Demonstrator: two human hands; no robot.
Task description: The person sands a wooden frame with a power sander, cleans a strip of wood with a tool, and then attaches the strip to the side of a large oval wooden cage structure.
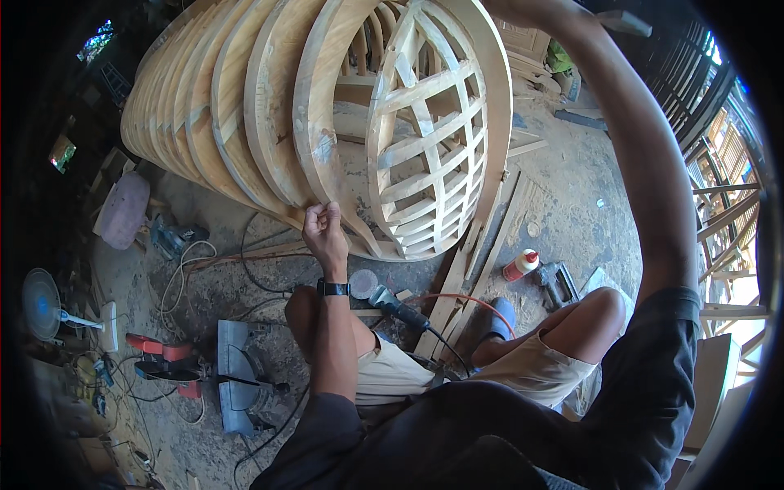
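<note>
Wooden offcuts and an angle grinder (398,308) lie on the floor near the knees, then the left hand (325,231) pinches closed on the arched frame (322,122) lower edge, steadying it, while the right hand is hidden above.

Dusty concrete floor (563,204): arched wooden frames (245,106), glue bottle (520,265), miter saw (241,380), grinder (392,306), cables (184,273), fan (42,304).

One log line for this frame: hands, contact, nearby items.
left hand: pinching lower rim of arched wooden frame | right hand: out of view, arm raised over lattice frame | nearby: angle grinder, glue bottle
</note>
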